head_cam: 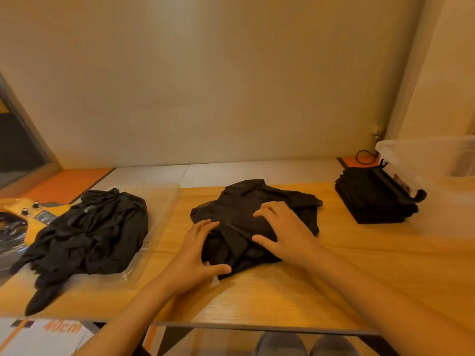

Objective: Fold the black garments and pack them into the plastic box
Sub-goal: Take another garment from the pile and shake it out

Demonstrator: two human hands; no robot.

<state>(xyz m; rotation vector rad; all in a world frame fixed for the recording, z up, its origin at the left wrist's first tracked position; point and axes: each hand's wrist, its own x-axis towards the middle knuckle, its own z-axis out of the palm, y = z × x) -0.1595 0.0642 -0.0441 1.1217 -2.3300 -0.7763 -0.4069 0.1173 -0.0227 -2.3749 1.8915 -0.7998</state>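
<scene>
Black cloth, a partly folded garment (pixel 246 214), is spread at the middle of the wooden tabletop (pixel 282 291), and both hands are laid on it. The left hand (pixel 195 250) is set at the garment's near left edge, its fingers (pixel 205 224) spread and nearly straight and the thumb stretched along the near hem; nothing is gripped. The right hand (pixel 285 232) is pressed flat on the middle of the cloth, its fingers likewise splayed and holding nothing.

The garment's long axis is judged to run from the near edge of the tabletop toward the wall, with the collar at the far end. A fold across it would therefore be made by bringing the near part away from the body. The step in hand appears to be smoothing and flattening before that fold.

The plastic box (pixel 437 160) is seen at the far right, well apart from the garment. A stack of folded black garments (pixel 372 199) is placed against or just beside its left wall, between the box and the hands. That side is nearer the right hand, so a finished bundle would most easily be carried rightward.

Well to the left, a heap of unfolded black garments (pixel 95 232) is lying on a clear plastic sheet (pixel 164 201); much of the task is judged not yet done.
</scene>
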